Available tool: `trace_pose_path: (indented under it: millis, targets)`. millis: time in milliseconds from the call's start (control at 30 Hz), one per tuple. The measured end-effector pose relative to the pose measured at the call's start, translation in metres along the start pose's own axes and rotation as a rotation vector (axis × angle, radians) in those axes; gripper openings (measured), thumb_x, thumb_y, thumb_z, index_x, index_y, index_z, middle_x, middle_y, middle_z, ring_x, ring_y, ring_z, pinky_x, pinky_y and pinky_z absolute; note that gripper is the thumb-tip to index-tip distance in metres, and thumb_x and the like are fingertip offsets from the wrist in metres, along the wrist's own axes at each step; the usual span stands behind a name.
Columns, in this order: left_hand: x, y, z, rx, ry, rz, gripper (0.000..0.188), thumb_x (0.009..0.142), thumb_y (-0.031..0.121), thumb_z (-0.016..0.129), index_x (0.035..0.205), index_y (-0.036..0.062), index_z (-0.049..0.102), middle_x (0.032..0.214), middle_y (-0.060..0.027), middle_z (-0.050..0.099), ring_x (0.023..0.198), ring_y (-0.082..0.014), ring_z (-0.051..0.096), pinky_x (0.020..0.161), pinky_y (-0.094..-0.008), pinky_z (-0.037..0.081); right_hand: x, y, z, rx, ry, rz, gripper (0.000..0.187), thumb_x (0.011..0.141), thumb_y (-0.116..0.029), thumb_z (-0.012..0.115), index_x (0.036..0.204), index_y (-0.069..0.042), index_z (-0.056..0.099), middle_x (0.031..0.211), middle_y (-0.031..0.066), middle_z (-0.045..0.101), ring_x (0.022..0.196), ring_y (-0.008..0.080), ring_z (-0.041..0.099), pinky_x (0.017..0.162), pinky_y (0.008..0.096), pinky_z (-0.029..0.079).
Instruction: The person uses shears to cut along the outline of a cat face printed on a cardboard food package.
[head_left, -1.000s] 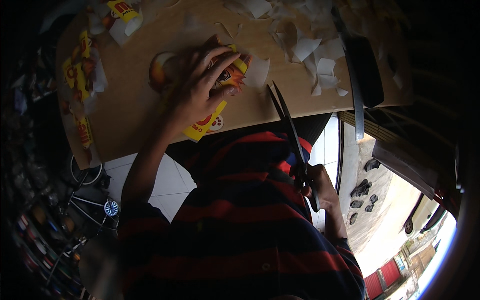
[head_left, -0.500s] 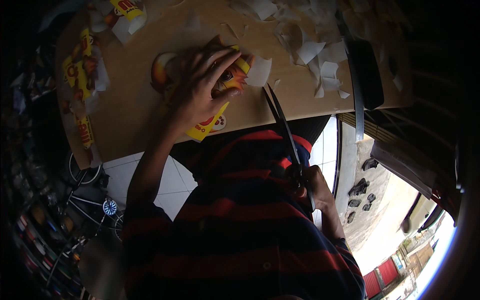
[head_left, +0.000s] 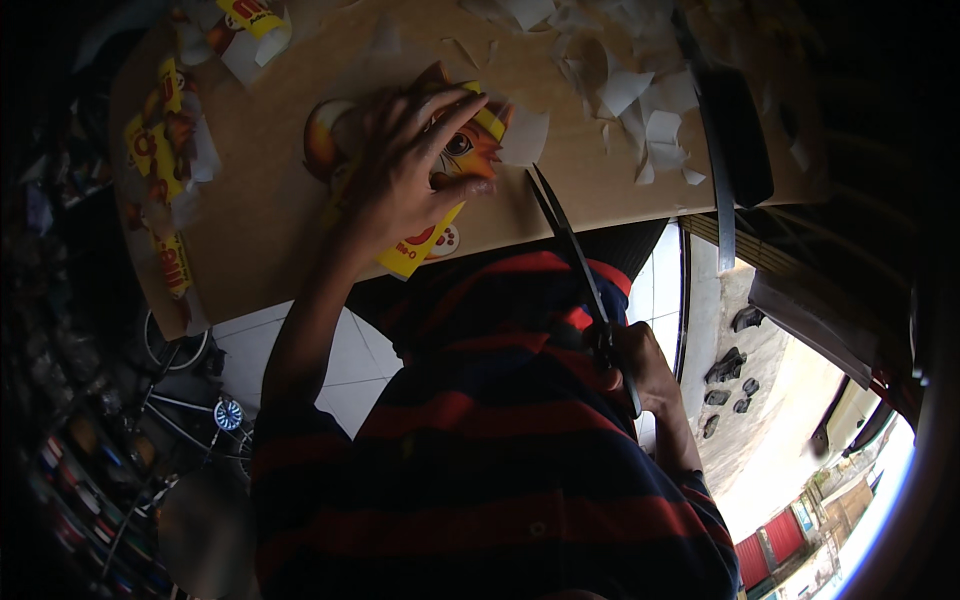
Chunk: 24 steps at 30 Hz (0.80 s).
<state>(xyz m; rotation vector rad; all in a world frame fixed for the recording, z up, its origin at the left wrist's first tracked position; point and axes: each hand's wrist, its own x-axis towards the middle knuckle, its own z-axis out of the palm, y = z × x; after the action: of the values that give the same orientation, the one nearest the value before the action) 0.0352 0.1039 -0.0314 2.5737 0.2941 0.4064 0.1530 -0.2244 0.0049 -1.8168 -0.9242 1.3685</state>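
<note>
My left hand [head_left: 405,180] rests with spread fingers over a printed cartoon-cat cutout [head_left: 480,143], orange with yellow parts, holding it down against the table. Much of the cutout lies hidden under the palm; its rounded orange edge shows on the left and a yellow strip with a paw mark comes out below. A piece of whitish paper [head_left: 528,137] sticks out at its right side. My right hand [head_left: 640,360] grips the handles of long dark scissors [head_left: 570,240] in front of my body. Their blades are slightly parted, tips near the table's front edge, apart from the cutout.
Other yellow printed pieces [head_left: 165,155] lie along the left edge of the brown tabletop [head_left: 255,245]. White paper scraps [head_left: 625,90] are scattered at the far right, beside a long metal ruler [head_left: 724,230] and a dark long object [head_left: 740,140]. A bicycle [head_left: 190,430] stands at lower left.
The view has shifted slightly. Both hands, the scissors and the cutout keep nearly the same places relative to one another.
</note>
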Motion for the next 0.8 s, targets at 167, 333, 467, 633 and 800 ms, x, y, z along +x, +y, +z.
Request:
trace_pose_path:
  millis: [167,333,467,633,800]
  targets:
    - [-0.001,-0.007,0.001,-0.068,0.04,0.011,0.066,0.08,0.035,0.076,0.138,0.0121,0.053,0.13,-0.0053,0.056,0.115,-0.0278,0.05,0.104,-0.0448,0.034,0.013,0.008,0.011,-0.038,0.017,-0.112,0.08,0.078,-0.079,0.057,0.089,0.001,0.062,0.065,0.0173,0.059,0.061,0.0411,0.059,0.056,0.0405,0.047]
    - [-0.002,-0.005,-0.003,-0.103,0.042,0.005,0.062,0.082,0.033,0.075,0.136,0.012,0.054,0.13,-0.0062,0.057,0.113,-0.0271,0.051,0.103,-0.0441,0.035,0.035,0.014,0.019,0.005,0.04,-0.192,0.078,0.081,-0.076,0.055,0.09,0.001,0.063,0.066,0.0178,0.06,0.062,0.0401,0.061,0.058,0.0388,0.048]
    - [0.0,-0.004,-0.007,-0.072,0.012,0.026,0.06,0.082,0.036,0.075,0.134,0.0103,0.056,0.131,-0.005,0.057,0.114,-0.0257,0.051,0.103,-0.0434,0.035,0.045,0.014,0.016,0.044,0.023,-0.173,0.078,0.079,-0.076,0.059,0.086,0.002,0.063,0.068,0.0156,0.063,0.062,0.0346,0.064,0.059,0.038,0.049]
    - [-0.003,-0.006,-0.006,-0.02,0.016,0.053,0.062,0.08,0.039,0.076,0.132,0.0093,0.057,0.132,-0.0031,0.055,0.114,-0.0255,0.051,0.103,-0.0431,0.035,0.051,0.01,0.007,0.18,-0.012,-0.133,0.079,0.075,-0.074,0.065,0.085,0.004,0.064,0.067,0.0123,0.063,0.061,0.0269,0.064,0.058,0.036,0.048]
    - [-0.005,-0.006,-0.004,-0.048,0.017,0.028,0.062,0.08,0.039,0.077,0.131,0.0099,0.058,0.133,-0.0029,0.055,0.114,-0.026,0.05,0.104,-0.0439,0.035,0.053,0.017,-0.01,0.112,-0.045,-0.1,0.079,0.073,-0.076,0.065,0.085,0.003,0.065,0.061,0.0103,0.057,0.054,0.0227,0.057,0.053,0.0357,0.044]
